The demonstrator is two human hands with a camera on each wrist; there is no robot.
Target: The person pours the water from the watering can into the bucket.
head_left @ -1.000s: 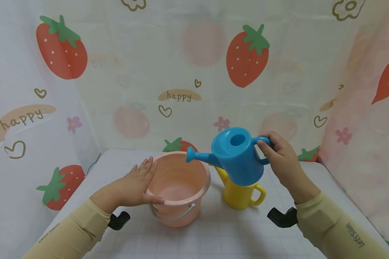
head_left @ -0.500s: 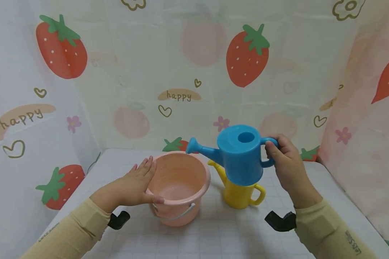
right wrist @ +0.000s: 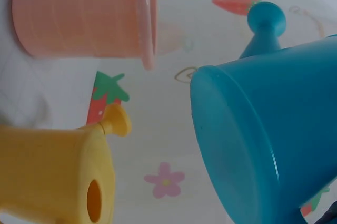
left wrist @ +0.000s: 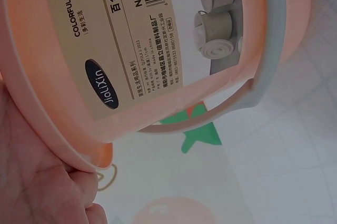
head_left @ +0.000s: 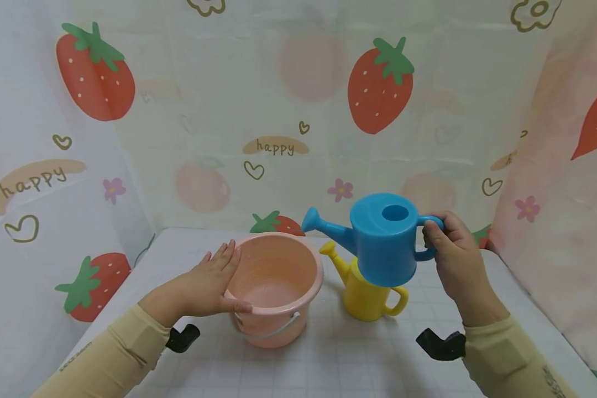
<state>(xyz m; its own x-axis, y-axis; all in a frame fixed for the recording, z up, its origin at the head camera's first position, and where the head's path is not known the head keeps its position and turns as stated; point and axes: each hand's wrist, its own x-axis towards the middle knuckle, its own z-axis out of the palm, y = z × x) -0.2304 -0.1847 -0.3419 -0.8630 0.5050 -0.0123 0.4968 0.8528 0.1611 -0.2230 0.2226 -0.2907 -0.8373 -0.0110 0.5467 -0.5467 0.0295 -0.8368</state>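
My right hand (head_left: pixel 455 265) grips the handle of a blue toy watering can (head_left: pixel 385 249), raised above the table and almost upright. Its spout points left, and the right wrist view catches its pale base from below. A yellow watering can (head_left: pixel 363 301) stands beneath and behind it, partly covered by it in the head view. To the left stands a pink bucket (head_left: pixel 283 265), a little water apparently in its bottom. My left hand (head_left: pixel 199 284) rests on the bucket's left rim with fingers straight and spread, thumb along the near edge.
The bucket's pale handle (head_left: pixel 273 331) hangs down its near side. A printed label (left wrist: pixel 116 39) shows on its wall in the left wrist view. Curtains (head_left: pixel 214 105) with strawberry prints enclose the white table (head_left: pixel 338 365) at the back and both sides.
The blue watering can has levelled from a slight tilt and moved right, its spout leaving the bucket's rim and uncovering more of the yellow can's spout. My left hand and bucket have stayed put.
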